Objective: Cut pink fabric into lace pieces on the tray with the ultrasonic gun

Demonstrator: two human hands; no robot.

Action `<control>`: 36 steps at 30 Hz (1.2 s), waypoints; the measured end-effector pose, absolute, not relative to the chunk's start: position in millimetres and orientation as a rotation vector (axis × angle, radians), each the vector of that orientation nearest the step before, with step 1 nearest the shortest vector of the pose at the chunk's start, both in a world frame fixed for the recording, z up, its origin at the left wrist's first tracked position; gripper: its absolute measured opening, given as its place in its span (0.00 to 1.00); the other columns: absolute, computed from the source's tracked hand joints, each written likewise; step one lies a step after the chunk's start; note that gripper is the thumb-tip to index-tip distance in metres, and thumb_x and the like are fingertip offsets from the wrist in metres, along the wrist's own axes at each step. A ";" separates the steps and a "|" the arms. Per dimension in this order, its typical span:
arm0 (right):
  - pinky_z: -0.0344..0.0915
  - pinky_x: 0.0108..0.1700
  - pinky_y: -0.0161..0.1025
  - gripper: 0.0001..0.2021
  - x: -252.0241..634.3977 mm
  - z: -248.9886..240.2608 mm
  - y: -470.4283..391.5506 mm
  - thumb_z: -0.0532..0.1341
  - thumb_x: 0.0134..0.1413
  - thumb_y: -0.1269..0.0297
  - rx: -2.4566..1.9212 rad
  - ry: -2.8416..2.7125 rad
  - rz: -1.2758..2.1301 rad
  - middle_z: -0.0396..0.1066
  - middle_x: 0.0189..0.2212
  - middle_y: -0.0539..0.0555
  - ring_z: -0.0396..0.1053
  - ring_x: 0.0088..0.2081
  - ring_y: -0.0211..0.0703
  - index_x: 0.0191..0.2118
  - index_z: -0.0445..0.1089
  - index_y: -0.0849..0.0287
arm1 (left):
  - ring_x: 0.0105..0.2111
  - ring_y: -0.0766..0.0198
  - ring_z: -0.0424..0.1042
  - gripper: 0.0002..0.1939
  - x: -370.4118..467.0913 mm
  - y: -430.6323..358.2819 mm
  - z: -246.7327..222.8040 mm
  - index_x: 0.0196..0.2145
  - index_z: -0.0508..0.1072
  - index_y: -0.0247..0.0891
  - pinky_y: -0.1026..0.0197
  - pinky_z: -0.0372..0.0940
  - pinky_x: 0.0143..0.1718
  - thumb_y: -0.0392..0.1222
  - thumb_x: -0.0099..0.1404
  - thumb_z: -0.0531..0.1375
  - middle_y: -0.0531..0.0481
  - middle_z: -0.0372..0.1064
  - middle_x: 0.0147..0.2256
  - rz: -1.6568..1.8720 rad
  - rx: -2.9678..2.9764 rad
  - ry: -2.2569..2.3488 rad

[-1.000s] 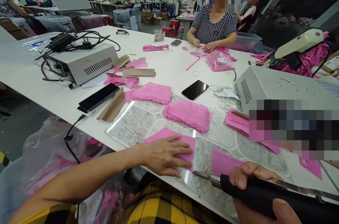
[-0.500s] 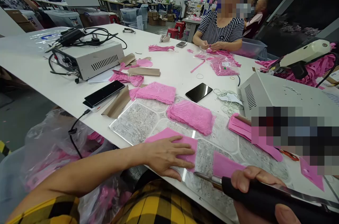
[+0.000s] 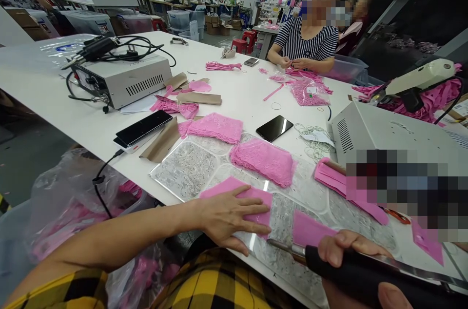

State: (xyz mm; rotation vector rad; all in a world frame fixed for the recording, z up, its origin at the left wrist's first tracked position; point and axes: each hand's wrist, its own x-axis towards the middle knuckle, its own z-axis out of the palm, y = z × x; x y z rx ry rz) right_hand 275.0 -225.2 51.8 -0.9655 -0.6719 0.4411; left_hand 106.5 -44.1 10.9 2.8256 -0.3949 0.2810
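My left hand (image 3: 228,214) lies flat, fingers spread, on a pink fabric piece (image 3: 223,188) near the table's front edge. In my right hand (image 3: 356,244) is a black-handled cutter (image 3: 347,270) with a slim metal tip. Its tip points left, just off the fabric's lower right corner; whether it touches the board I cannot tell. A smaller pink piece (image 3: 310,228) lies beyond the tip, partly hidden by my right hand. Beneath these is a clear-edged, marbled board (image 3: 188,167). Two stacks of pink lace-edged pieces, a nearer stack (image 3: 261,163) and a farther stack (image 3: 215,127), sit behind my left hand.
Grey metal boxes stand left (image 3: 124,80) and right (image 3: 369,128). Phones (image 3: 275,128), green elastic loops (image 3: 315,138), pink strips (image 3: 351,189) and orange-handled scissors (image 3: 398,216) lie around. Across the table a person in a striped shirt (image 3: 307,38) handles small pink items.
Almost nothing differs. My view has shifted very slightly; both hands, the cutter and the fabric keep practically the same places.
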 end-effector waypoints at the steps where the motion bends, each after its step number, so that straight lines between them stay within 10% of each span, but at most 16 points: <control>1: 0.63 0.25 0.38 0.11 274.9 52.3 -224.9 0.61 0.49 0.56 -0.964 -0.675 0.443 0.65 0.28 0.50 0.64 0.23 0.36 0.33 0.71 0.58 | 0.61 0.49 0.57 0.29 105.8 -44.2 11.6 0.59 0.65 0.40 0.40 0.35 0.65 0.60 0.69 0.51 0.37 0.57 0.62 0.270 2.829 -0.397; 36: 0.66 0.22 0.38 0.10 270.4 59.0 -218.5 0.63 0.47 0.56 -1.025 -0.719 0.379 0.64 0.24 0.49 0.63 0.22 0.36 0.28 0.67 0.59 | 0.61 0.48 0.57 0.29 102.5 -44.9 8.8 0.58 0.66 0.41 0.38 0.34 0.64 0.59 0.67 0.54 0.36 0.60 0.60 0.296 2.829 -0.370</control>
